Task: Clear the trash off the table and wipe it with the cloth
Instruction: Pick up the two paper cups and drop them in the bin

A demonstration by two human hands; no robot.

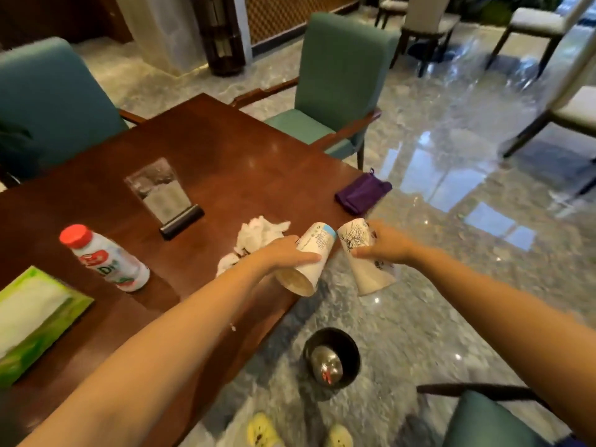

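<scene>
Fingers (303, 258) of the left hand (283, 253) are wrapped around a paper cup (311, 262) with a pale blue band at its base, and it is held tipped over, its open mouth turned toward the person and down. The right hand (387, 245) grips a second paper cup (364, 262), this one printed with black line drawings, tilted the same way with its mouth pointing down and toward the camera. The two cups sit just beside each other at their bases, over the near right edge of the table (209, 146) and the floor beyond it.

Below them on the marble floor stands a round black bin (332, 358) with something shiny inside. Just beyond the left hand, crumpled white tissues (258, 233) lie on the wood. A folded purple cloth (362, 193) rests at the right corner of the table, partly over the edge. Further left a small white bottle (106, 258) with a red cap stands upright but leans in this wide view, and a green tissue box (35, 314) lies at the left edge. A clear sign holder (161, 191) on a dark base stands near the middle. Teal chairs (338, 82) surround the table, and yellow shoes (264, 430) show at the bottom.
</scene>
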